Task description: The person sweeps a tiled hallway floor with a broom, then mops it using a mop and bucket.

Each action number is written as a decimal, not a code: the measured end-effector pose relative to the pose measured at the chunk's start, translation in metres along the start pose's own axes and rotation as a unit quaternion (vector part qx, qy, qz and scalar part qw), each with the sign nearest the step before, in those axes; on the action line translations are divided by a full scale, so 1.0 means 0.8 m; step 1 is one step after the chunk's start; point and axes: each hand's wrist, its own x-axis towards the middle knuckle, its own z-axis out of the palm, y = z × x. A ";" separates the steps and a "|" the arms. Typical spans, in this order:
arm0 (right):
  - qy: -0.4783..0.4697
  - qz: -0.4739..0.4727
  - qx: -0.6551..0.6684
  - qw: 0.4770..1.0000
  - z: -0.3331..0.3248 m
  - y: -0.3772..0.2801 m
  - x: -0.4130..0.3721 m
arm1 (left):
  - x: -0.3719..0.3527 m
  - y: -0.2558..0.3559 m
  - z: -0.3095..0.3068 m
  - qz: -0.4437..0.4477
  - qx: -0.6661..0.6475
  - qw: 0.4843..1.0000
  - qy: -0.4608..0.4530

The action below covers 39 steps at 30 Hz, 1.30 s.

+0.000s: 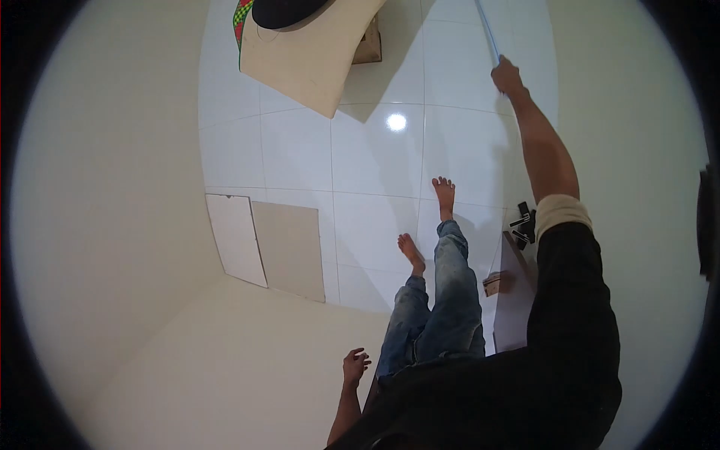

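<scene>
My right hand [507, 76] is stretched far forward, its fingers wrapped round the end of a thin light-blue pole [489, 31]. The pole runs up past the top edge of the view, so its far end is hidden. Low in the view, beside my hip, my left hand [356, 365] hangs in the air with its fingers loosely bent and apart. It holds nothing. Under the pole lies a white tiled floor [375, 161], on which my bare feet stand.
Ahead to the left is a cream-topped table [300, 64] with a round black thing [285, 10] on it. A wooden box [368, 45] shows beneath. Flat panels [289, 244] lie near the left wall. At right are a piece of furniture [514, 304] and black objects [524, 223].
</scene>
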 end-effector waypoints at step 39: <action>-0.039 0.050 0.010 0.998 0.217 0.051 -0.684 | 0.089 -0.231 -0.222 0.282 0.031 0.959 0.027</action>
